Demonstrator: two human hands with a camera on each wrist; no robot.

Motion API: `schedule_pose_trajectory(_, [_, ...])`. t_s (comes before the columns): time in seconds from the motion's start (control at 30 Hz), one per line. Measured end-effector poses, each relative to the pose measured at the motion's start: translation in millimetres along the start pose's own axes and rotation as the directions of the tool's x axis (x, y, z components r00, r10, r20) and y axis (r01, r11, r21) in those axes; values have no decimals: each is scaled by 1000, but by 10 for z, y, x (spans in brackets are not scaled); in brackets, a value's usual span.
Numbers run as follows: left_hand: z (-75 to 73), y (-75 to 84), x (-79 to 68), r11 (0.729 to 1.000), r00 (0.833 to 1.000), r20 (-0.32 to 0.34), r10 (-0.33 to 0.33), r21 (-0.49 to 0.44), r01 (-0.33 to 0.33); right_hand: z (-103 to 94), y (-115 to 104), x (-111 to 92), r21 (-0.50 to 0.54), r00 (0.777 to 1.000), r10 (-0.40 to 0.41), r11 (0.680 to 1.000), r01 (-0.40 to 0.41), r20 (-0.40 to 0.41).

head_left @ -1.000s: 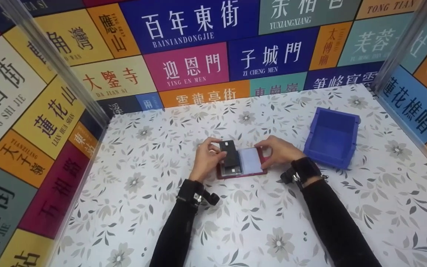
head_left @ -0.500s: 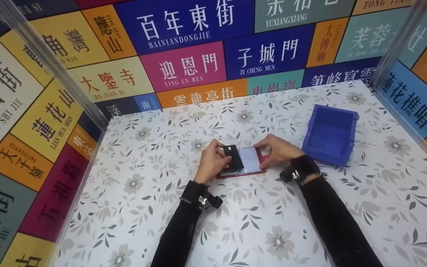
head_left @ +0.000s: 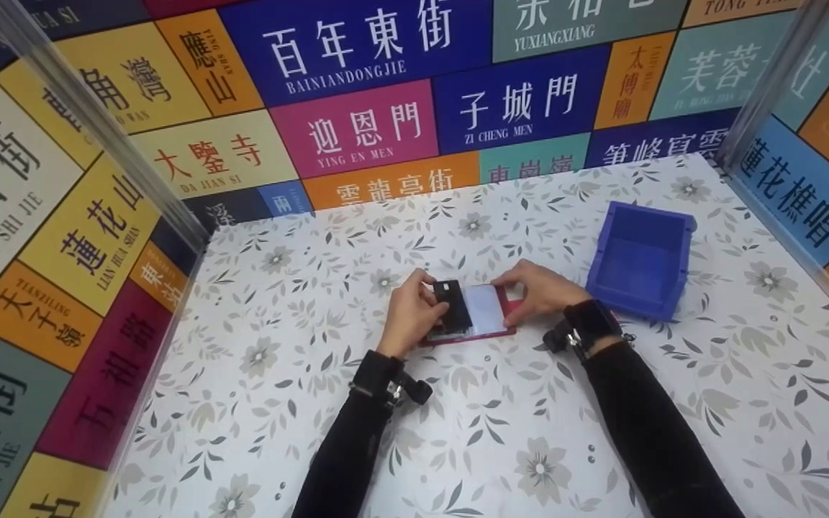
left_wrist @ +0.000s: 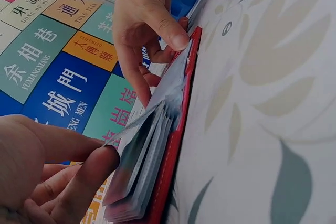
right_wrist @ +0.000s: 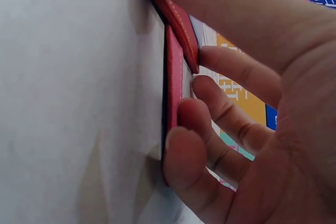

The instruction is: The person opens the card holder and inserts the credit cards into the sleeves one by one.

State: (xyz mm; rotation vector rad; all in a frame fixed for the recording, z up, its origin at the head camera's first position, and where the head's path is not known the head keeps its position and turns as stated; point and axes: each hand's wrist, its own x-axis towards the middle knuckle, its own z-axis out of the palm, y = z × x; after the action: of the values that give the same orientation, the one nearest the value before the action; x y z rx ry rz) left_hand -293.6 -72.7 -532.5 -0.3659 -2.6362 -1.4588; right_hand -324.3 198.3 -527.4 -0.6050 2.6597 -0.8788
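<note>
A red card holder [head_left: 511, 308] lies spread on the flowered table, with clear plastic sleeves inside. At its left side my left hand [head_left: 409, 314] pinches a clear sleeve [left_wrist: 131, 124] between thumb and finger, lifted off the stack of filled sleeves [left_wrist: 139, 182] in the left wrist view. A black card [head_left: 455, 308] with a small light chip shows by those fingers. My right hand [head_left: 545, 293] holds the other side of the holder, thumb and fingers at the edge of its red cover [right_wrist: 173, 77]. A whitish sleeve page [head_left: 484, 309] lies between the hands.
A blue plastic bin [head_left: 641, 262] stands to the right, beyond my right hand. Printed sign panels [head_left: 357, 129] wall off the back and both sides of the table [head_left: 314, 432].
My left hand has shifted slightly right, and the black card with it, covering more of the left side. The right hand keeps its hold on the cover.
</note>
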Motion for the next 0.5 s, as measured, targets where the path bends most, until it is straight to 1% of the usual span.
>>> schedule_pose_trajectory(0.03, [8,13,-1,998,999,-21,29,48,-28,1,-1,4,0,1000,3,1000,-3,2])
schedule_pose_trajectory(0.1, [27,47,-5,986,994,-61,88,147,-78,2,-4,13,1,1000,5,1000,-5,6])
schedule_pose_trajectory(0.13, [36,65,-8,978,991,-71,112,186,-97,4,-4,18,2,1000,8,1000,-8,8])
schedule_pose_trajectory(0.17, [45,82,-14,971,990,-67,124,211,-108,4,-5,22,5,1000,15,1000,-15,10])
schedule_pose_trajectory(0.2, [49,98,-22,968,990,-59,125,225,-109,3,-7,24,7,1000,21,1000,-21,11])
schedule_pose_trajectory(0.27, [49,126,-33,968,993,-39,108,230,-96,3,-10,24,10,999,31,999,-31,13])
schedule_pose_trajectory(0.37, [41,140,-43,975,999,-4,49,218,-47,0,-8,16,13,999,30,999,-31,11])
schedule_pose_trajectory(0.43, [37,133,-42,976,1000,-2,19,217,-18,2,-6,12,18,999,31,999,-31,11])
schedule_pose_trajectory(0.5, [37,125,-42,974,1000,-16,5,229,-1,4,-3,9,20,1000,28,999,-28,11])
